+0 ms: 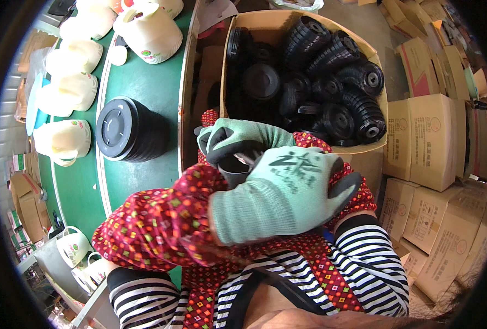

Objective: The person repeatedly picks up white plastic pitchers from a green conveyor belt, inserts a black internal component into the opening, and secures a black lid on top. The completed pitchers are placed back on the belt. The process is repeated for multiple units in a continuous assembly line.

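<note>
My forearms are crossed in front of my body, and both hands wear pale green gloves with dark palms. My left hand reaches across to the right and lies over my right forearm. Its fingers curl round the red patterned sleeve cover, with the thumb along the near side. Behind it, my right hand points left with bent fingers. Whatever is inside those fingers is hidden. Just beyond the hands stands a cardboard box holding many round black lids, some in stacks.
Left of me runs a green work surface with white dividing strips. On it stand a stack of black lids and several cream kettle-shaped vessels. Cardboard cartons are piled on the right. A grey-framed trolley with cream vessels is at lower left.
</note>
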Tool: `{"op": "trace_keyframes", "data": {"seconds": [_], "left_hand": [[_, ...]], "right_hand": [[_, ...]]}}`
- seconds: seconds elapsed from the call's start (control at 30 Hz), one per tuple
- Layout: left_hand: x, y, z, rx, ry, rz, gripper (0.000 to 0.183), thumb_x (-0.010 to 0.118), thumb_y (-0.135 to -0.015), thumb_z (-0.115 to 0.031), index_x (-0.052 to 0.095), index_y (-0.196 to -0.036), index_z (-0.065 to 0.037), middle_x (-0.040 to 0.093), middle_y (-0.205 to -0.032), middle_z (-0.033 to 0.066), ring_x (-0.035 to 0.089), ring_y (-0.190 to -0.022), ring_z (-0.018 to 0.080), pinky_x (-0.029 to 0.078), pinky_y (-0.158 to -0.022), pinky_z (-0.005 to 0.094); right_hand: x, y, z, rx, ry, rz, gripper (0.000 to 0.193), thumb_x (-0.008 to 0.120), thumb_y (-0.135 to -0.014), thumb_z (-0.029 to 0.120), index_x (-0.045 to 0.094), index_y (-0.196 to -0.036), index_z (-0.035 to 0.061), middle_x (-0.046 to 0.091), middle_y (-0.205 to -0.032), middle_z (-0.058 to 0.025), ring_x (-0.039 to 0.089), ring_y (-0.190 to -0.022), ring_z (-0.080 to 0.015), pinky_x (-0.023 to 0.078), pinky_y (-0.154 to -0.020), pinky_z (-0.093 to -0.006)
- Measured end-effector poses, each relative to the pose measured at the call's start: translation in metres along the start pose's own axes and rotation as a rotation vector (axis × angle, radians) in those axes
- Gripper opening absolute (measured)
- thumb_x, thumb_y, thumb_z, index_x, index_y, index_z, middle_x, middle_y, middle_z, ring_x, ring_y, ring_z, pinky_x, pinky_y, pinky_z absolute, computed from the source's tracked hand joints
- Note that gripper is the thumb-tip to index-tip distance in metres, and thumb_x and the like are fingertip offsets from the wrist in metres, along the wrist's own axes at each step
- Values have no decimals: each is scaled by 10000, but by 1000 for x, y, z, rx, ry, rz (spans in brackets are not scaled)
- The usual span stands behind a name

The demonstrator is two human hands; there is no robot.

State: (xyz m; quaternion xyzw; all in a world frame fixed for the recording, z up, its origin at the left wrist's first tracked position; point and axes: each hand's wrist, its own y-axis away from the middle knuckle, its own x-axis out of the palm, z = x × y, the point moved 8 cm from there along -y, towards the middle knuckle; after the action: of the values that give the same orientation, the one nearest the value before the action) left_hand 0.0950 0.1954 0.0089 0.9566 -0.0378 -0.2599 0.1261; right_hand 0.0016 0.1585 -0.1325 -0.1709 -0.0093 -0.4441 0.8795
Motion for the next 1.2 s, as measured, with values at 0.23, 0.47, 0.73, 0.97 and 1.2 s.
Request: {"op": "trace_keyframes", "data": {"seconds": [0.23,0.47,0.73,0.97,1.2], "left_hand": [[-9,-6,-23,-73,-85,-18,676,559,-1022,-464,458,-1472,30,587,-1318,303,594,-1233,435,493,-1052,480],[-24,49,1,-127,-515,-144,767,728,-896,-311,428,-1509,40,453,-1473,337,403,-1415,508,352,-1189,558],[-55,88,129,-128,-243,-150,511,637,-971,-256,576,-1403,12,694,-1169,239,686,-1050,416,557,-888,460],[-51,48,173,116,-163,-228,391,640,-919,-215,696,-1257,-26,743,-978,218,732,-878,385,586,-791,429],[-95,125,128,92,-298,-443,299,816,-851,-340,772,-1003,-86,719,-787,151,701,-710,364,562,-660,405]], "right_hand": [[-3,25,6,-69,200,-210,202,683,-918,198,729,-1053,56,652,-936,-102,612,-915,-252,449,-879,-399],[13,79,33,-201,782,-670,253,643,-933,198,724,-1154,104,659,-973,-111,611,-951,-299,422,-939,-441],[41,88,135,451,1222,-457,532,667,-911,334,645,-1374,73,643,-1014,-137,619,-907,-320,433,-832,-465],[55,82,155,612,1432,-399,636,696,-886,421,611,-1379,29,635,-928,-124,642,-774,-260,449,-743,-453],[65,68,184,274,1465,-526,665,715,-878,414,597,-1436,72,603,-1311,-194,556,-1236,-379,343,-1102,-563]]}}
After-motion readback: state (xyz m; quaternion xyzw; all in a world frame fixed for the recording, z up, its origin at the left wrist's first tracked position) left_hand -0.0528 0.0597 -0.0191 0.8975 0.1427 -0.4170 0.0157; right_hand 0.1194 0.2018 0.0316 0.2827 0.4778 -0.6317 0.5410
